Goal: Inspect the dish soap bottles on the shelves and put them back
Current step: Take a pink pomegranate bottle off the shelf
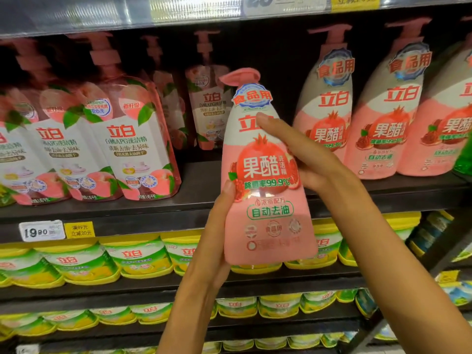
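Pink soap bottle (268,190), gripped by left hand (217,241) and right hand (304,154), is under inspection; next, back into the shelf (199,198) gap.

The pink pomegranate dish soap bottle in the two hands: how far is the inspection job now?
Done: the pomegranate dish soap bottle is off the shelf, leaving a gap beside its matching bottles. In hand: the left hand and right hand hold it upright, label facing the camera. Left: putting it back; whether other bottles were checked cannot be told.
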`<state>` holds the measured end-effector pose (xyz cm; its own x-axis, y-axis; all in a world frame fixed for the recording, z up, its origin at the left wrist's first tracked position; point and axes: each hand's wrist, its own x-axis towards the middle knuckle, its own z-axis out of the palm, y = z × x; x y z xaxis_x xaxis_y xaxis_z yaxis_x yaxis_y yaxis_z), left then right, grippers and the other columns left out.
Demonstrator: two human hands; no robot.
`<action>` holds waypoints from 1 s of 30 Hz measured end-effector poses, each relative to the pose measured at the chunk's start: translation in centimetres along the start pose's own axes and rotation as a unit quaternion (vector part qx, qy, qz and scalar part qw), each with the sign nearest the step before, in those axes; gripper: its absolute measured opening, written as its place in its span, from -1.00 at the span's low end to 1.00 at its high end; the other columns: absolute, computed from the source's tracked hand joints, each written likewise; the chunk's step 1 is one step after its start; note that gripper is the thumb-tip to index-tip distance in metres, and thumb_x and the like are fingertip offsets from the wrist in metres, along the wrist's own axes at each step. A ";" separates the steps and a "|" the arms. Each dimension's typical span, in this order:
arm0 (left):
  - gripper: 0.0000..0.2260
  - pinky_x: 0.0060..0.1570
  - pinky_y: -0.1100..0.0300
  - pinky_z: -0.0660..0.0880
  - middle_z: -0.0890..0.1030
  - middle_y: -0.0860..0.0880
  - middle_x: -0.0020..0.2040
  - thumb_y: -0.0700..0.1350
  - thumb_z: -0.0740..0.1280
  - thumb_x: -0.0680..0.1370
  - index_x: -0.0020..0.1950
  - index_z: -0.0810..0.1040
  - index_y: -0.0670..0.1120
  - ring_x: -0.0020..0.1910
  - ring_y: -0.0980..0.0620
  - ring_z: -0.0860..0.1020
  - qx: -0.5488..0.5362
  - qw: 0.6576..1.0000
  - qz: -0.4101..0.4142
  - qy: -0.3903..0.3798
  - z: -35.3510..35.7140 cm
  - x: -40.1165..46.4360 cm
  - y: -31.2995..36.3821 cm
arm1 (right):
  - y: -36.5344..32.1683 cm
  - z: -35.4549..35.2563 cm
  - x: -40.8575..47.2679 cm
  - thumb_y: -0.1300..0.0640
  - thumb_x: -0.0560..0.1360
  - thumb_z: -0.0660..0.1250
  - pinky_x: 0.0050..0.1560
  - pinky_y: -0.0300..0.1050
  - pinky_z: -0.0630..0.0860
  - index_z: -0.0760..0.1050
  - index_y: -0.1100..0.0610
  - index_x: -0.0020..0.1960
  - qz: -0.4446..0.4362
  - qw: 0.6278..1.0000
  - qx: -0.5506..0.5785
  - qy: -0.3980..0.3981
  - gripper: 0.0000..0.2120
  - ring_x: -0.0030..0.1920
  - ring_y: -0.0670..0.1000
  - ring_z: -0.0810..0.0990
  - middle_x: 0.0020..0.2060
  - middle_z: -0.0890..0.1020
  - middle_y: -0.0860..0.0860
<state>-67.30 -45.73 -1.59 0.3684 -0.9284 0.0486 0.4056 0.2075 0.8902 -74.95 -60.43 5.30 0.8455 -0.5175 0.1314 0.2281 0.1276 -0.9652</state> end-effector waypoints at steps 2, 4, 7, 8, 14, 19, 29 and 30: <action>-0.64 -0.14 0.17 0.60 0.68 -0.07 0.09 0.27 0.37 0.38 0.06 0.67 0.13 0.06 -0.01 0.66 -0.026 0.999 -0.004 -0.019 0.2 -0.5 0.4 | 0.3 -0.1 0.2 0.01 0.46 0.42 -0.06 -0.06 0.65 0.73 0.06 -0.15 0.019 0.998 0.059 -0.008 -0.84 -0.14 0.02 0.72 -0.12 0.74 0.09; -0.58 -0.13 0.15 0.60 0.67 -0.09 0.12 0.22 0.37 0.34 0.11 0.66 0.07 0.08 -0.03 0.65 -0.060 0.997 -0.012 -0.040 0.1 -1.1 1.1 | 0.2 0.0 0.5 0.00 0.44 0.42 -0.11 -0.05 0.65 0.74 0.08 -0.19 0.034 0.996 0.079 -0.002 -0.81 -0.16 0.03 0.72 -0.14 0.73 0.10; -0.59 0.24 0.00 0.48 0.52 -0.16 0.32 0.04 0.25 0.57 0.33 0.51 -0.16 0.30 -0.05 0.49 -0.104 0.990 -0.011 -0.099 1.7 -1.9 2.9 | -0.5 0.1 0.4 -0.01 0.51 0.38 -0.17 -0.03 0.67 0.67 0.14 -0.10 0.072 0.992 0.105 0.021 -0.77 -0.23 0.04 0.72 -0.19 0.73 0.11; -0.57 0.43 -0.01 0.27 0.36 -0.24 0.40 -0.01 0.10 0.64 0.42 0.35 -0.24 0.39 -0.09 0.34 -0.081 0.996 0.020 -0.032 1.8 -2.1 3.9 | -0.6 0.1 0.3 -0.03 0.52 0.36 -0.15 -0.02 0.67 0.63 0.15 -0.05 0.085 0.990 0.108 0.030 -0.76 -0.24 0.04 0.72 -0.20 0.72 0.11; -0.65 -0.23 0.15 0.63 0.72 -0.10 -0.12 0.06 0.25 0.45 -0.09 0.73 -0.13 -0.15 0.02 0.70 -0.174 0.982 -0.047 -0.054 0.8 -1.7 2.8 | -0.4 0.0 -0.2 -0.03 0.52 0.36 -0.08 0.00 0.65 0.55 0.16 0.14 0.133 0.982 0.125 0.055 -0.69 -0.18 0.07 0.70 -0.20 0.71 0.12; -0.69 0.04 0.04 0.57 0.67 -0.11 0.12 0.01 0.32 0.49 0.14 0.66 -0.10 0.10 -0.05 0.64 -0.172 0.978 -0.074 -0.088 0.7 -1.1 2.3 | -0.5 0.4 0.0 -0.01 0.50 0.39 0.22 0.15 0.53 0.57 0.18 0.21 0.087 0.988 0.112 0.067 -0.64 0.11 0.16 0.65 0.03 0.68 0.17; -0.61 -0.09 0.20 0.60 0.69 -0.06 0.08 0.20 0.37 0.39 0.14 0.63 0.05 0.07 -0.02 0.66 0.105 0.994 0.041 -0.009 -0.1 0.0 2.2 | -0.9 1.0 -0.4 0.00 0.57 0.28 -0.08 -0.12 0.63 0.54 0.08 0.15 -0.132 0.990 -0.002 0.041 -0.78 0.00 0.05 0.71 -0.02 0.73 0.06; -0.58 -0.09 0.19 0.60 0.69 -0.08 0.08 0.20 0.37 0.39 0.17 0.61 0.02 0.07 -0.04 0.66 0.116 0.992 0.053 -0.001 -0.1 0.0 2.0 | -0.9 0.9 -0.5 0.00 0.56 0.26 -0.07 -0.14 0.62 0.51 0.06 0.17 -0.143 0.989 -0.016 0.034 -0.76 0.01 0.03 0.70 -0.01 0.72 0.03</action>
<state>-66.41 -45.33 0.13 0.3967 -0.9058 0.1491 0.1608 0.2285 0.9602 -75.12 -59.55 6.30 0.7142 -0.5840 0.3857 0.4364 -0.0592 -0.8978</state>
